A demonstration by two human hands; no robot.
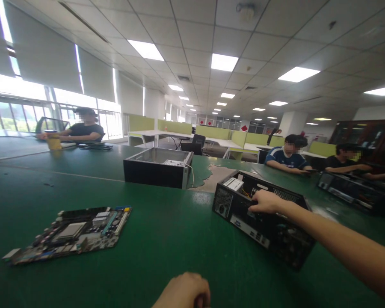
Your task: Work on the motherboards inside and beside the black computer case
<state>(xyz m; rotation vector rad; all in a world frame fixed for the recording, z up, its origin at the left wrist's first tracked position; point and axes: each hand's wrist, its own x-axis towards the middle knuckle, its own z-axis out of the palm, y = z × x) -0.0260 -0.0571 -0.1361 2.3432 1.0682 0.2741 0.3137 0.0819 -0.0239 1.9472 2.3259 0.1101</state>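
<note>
My right hand (267,202) reaches across from the right and is closed on the upper edge of an open black computer case (224,205). The case sits at an angle, its back panel with ports towards me and a silver power supply (234,184) inside. Some of its interior is dark and hard to make out. At the bottom edge of the view my left hand (186,291) is curled into a loose fist, partly cut off, with nothing visible in it. A motherboard (73,233) lies flat on the green table to the left.
Farther back on the green table (154,239) stands another open computer case (154,173) with a white cable. A third case (349,192) is at the right, near two seated people. Another person (86,128) sits at the far left beside a yellowish container (54,142).
</note>
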